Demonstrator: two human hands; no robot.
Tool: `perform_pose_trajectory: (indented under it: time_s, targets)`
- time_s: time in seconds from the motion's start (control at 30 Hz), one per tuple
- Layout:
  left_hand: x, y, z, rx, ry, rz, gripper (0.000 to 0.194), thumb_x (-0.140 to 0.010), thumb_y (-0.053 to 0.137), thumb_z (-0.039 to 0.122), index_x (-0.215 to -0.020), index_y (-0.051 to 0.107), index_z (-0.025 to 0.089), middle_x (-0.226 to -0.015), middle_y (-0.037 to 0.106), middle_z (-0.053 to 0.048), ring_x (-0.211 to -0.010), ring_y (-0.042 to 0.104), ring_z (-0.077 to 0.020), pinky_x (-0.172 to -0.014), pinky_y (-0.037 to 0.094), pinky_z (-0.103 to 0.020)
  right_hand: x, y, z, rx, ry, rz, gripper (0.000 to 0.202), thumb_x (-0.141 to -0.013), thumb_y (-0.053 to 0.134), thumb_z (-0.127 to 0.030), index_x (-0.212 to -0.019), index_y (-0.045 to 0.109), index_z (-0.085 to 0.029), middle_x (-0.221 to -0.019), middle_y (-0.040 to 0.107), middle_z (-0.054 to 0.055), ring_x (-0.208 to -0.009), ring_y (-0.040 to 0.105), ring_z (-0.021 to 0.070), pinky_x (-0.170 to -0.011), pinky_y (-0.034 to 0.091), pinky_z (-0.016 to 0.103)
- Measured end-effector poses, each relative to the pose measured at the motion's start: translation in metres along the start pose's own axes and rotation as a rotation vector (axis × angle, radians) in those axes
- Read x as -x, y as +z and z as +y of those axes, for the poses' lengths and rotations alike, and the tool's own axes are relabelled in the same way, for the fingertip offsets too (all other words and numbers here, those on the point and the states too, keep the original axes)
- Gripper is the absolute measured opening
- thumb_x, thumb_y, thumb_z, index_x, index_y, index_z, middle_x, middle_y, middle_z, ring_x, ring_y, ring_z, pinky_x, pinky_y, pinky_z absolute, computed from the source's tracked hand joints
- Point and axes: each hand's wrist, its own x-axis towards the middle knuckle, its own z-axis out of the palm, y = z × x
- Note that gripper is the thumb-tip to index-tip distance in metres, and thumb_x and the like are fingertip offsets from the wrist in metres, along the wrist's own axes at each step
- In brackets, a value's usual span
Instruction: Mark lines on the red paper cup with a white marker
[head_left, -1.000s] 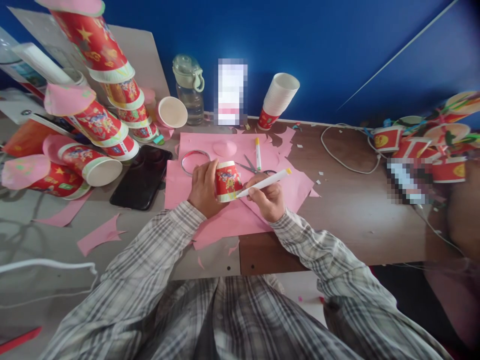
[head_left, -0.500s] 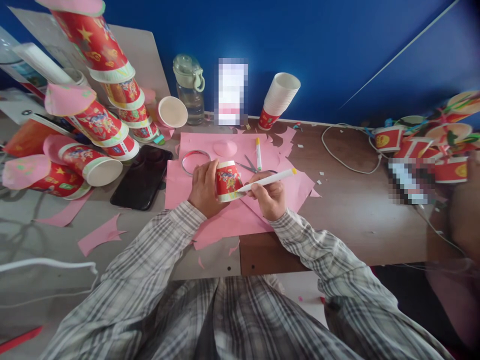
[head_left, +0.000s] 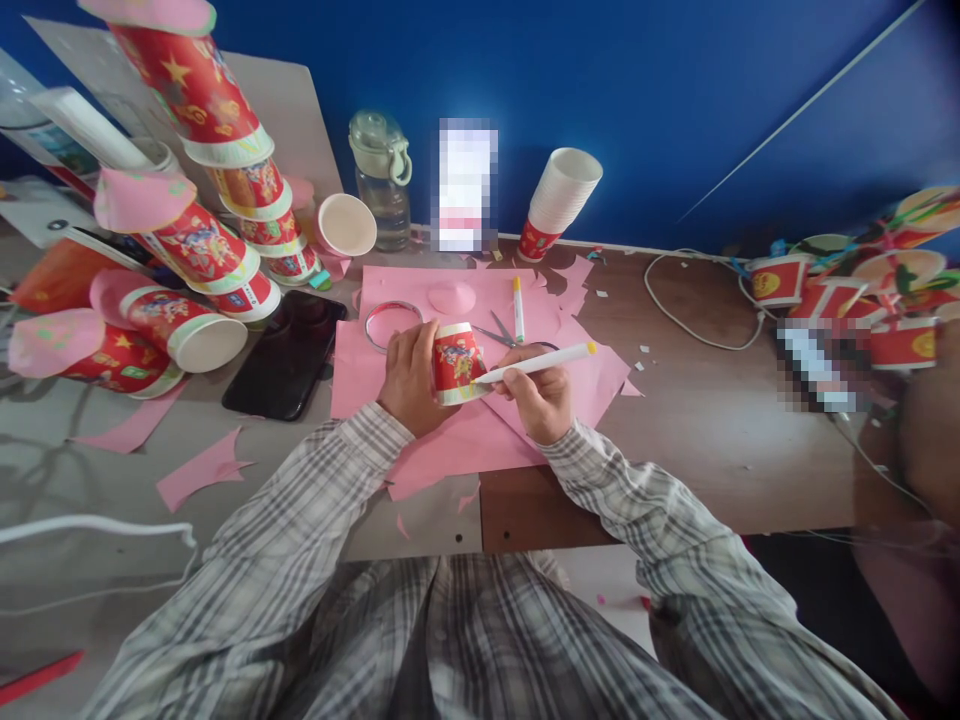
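Left hand [head_left: 411, 378] clamped on red cup [head_left: 457, 362], patterned, yellow marks near pale rim

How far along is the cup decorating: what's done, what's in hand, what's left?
Apparently done: the tall cup tower, pink-topped with green-tinted rims. In hand: the left hand holds an upside-down red cup; the right hand holds a white marker at its yellow-streaked rim. Probably left: the rest of that rim, and perhaps fitting the loose pink cone.

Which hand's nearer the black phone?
Left. The left hand, on the red cup, is just right of the black phone; the right hand, with the white marker, is beyond the cup.
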Motion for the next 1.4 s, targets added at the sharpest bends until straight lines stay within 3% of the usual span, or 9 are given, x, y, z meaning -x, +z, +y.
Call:
perform_pose_trajectory:
  time_s: [0.33, 0.5, 0.73, 0.93, 1.1, 1.3, 1.4]
  targets:
    - [0.0006, 0.0006, 0.0, 0.005, 0.001, 0.006, 0.088, -0.066, 0.063, 0.054, -0.13, 0.022, 0.008, -0.122, 0.045, -0.019, -0.114, 0.043, -0.0325, -0.105, 0.029, -0.054, 0.0008, 0.0005, -0.0011, 0.012, -0.024, -0.009, 0.015, -0.078, 0.053, -0.029, -0.077, 0.059, -0.016, -0.058, 0.058, 0.001, -0.051, 0.055, 0.015, -0.05, 0.048, 0.029]
    - [0.0009, 0.0024, -0.0015, 0.005, -0.011, 0.012, 0.089, -0.065, 0.064, 0.054, -0.13, 0.022, 0.009, -0.122, 0.045, -0.019, -0.113, 0.044, -0.0325, -0.105, 0.028, -0.054, 0.0016, 0.0013, -0.0026, 0.091, -0.044, 0.012, 0.018, -0.079, 0.052, -0.029, -0.07, 0.06, -0.016, -0.067, 0.061, 0.004, -0.054, 0.057, 0.0144, -0.05, 0.048, 0.028]
    - [0.0003, 0.0, -0.001, 0.006, -0.012, -0.015, 0.089, -0.065, 0.064, 0.053, -0.13, 0.021, 0.01, -0.123, 0.045, -0.02, -0.115, 0.043, -0.0326, -0.104, 0.03, -0.054, 0.0035, -0.0004, -0.003, 0.022, -0.035, -0.091, 0.012, -0.077, 0.054, -0.028, -0.078, 0.058, -0.017, -0.059, 0.057, 0.0, -0.051, 0.054, 0.0138, -0.05, 0.046, 0.028]
    - [0.0003, 0.0009, -0.0009, 0.001, -0.006, 0.0, 0.092, -0.063, 0.065, 0.054, -0.129, 0.021, 0.008, -0.122, 0.045, -0.02, -0.115, 0.042, -0.0321, -0.105, 0.028, -0.054, 0.0029, 0.0, -0.0031, 0.094, -0.053, -0.019, 0.016, -0.08, 0.052, -0.027, -0.074, 0.06, -0.015, -0.064, 0.059, 0.002, -0.054, 0.056, 0.0137, -0.051, 0.046, 0.027]
    - [0.0, 0.0, 0.0006, -0.002, -0.019, -0.012, 0.089, -0.065, 0.063, 0.054, -0.129, 0.022, 0.008, -0.122, 0.045, -0.019, -0.114, 0.043, -0.0314, -0.105, 0.029, -0.055, 0.003, -0.0003, -0.0033, 0.046, -0.042, -0.095, 0.011, -0.078, 0.054, -0.025, -0.078, 0.059, -0.016, -0.058, 0.056, 0.0, -0.049, 0.053, 0.0126, -0.047, 0.043, 0.026]
    - [-0.0002, -0.0005, 0.0007, 0.001, -0.009, -0.001, 0.09, -0.065, 0.063, 0.054, -0.129, 0.022, 0.008, -0.121, 0.045, -0.019, -0.113, 0.043, -0.0315, -0.105, 0.029, -0.054, 0.0024, 0.0002, -0.0039, 0.125, -0.061, -0.046, 0.015, -0.08, 0.051, -0.026, -0.075, 0.059, -0.015, -0.064, 0.058, 0.002, -0.051, 0.055, 0.0126, -0.048, 0.044, 0.026]
    - [-0.0003, -0.0012, 0.0014, 0.008, -0.02, -0.018, 0.087, -0.066, 0.062, 0.053, -0.129, 0.023, 0.007, -0.122, 0.045, -0.019, -0.114, 0.042, -0.0315, -0.105, 0.028, -0.054, 0.0026, -0.0004, -0.0027, 0.063, -0.043, -0.096, 0.012, -0.079, 0.053, -0.026, -0.077, 0.058, -0.016, -0.06, 0.055, 0.0, -0.049, 0.052, 0.0122, -0.047, 0.043, 0.026]
